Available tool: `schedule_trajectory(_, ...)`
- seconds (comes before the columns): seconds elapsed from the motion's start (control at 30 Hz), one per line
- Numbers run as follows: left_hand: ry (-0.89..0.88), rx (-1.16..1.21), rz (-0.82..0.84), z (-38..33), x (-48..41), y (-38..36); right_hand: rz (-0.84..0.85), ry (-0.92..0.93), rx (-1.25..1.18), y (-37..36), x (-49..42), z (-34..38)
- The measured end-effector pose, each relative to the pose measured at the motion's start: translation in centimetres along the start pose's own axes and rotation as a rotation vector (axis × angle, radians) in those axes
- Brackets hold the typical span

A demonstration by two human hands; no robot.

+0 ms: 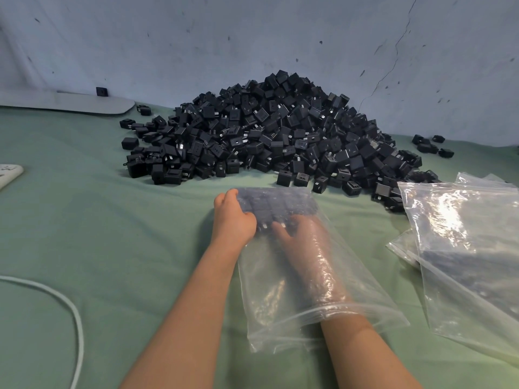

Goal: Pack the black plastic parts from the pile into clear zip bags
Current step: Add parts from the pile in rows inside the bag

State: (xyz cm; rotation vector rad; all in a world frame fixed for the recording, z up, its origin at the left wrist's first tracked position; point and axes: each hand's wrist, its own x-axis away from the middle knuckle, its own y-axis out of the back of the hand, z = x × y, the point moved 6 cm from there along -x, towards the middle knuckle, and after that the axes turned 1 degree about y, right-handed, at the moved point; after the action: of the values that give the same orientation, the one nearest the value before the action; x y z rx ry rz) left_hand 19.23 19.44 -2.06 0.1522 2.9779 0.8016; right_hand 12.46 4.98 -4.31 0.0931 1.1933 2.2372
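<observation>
A big pile of black plastic parts [269, 133] rises against the far wall on the green cloth. A clear zip bag [269, 293] lies in front of me, mouth toward me, with several black parts [278, 203] lined up at its closed far end. My right hand [297, 231] is inside the bag up to the forearm, fingers stretched flat against the parts. My left hand [233, 217] is outside, gripping the bag's far left corner with the parts in it.
A stack of spare clear zip bags [466, 248] lies at the right. A few stray parts [429, 146] sit right of the pile. A white cable [67, 310] curves at the lower left; a pale flat board [67, 103] lies at the back left.
</observation>
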Motion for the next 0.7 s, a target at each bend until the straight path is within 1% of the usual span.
schedule_trajectory(0.3, -0.008, -0.006, 0.003, 0.03, -0.12, 0.05, -0.031, -0.002, -0.016, -0.21, -0.31, -0.25)
schedule_trajectory(0.5, 0.017, 0.029, 0.016, 0.3, -0.36, -0.03, -0.068, -0.001, 0.074, -0.02, -0.32, -0.15)
schedule_trajectory(0.6, 0.034, 0.063, 0.024, 0.48, -0.49, -0.06, -0.049, -0.003, 0.117, 0.03, -0.22, 0.01)
schedule_trajectory(0.7, 0.042, 0.079, 0.024, 0.62, -0.62, -0.05, -0.008, 0.033, 0.105, 0.32, 0.55, 0.67)
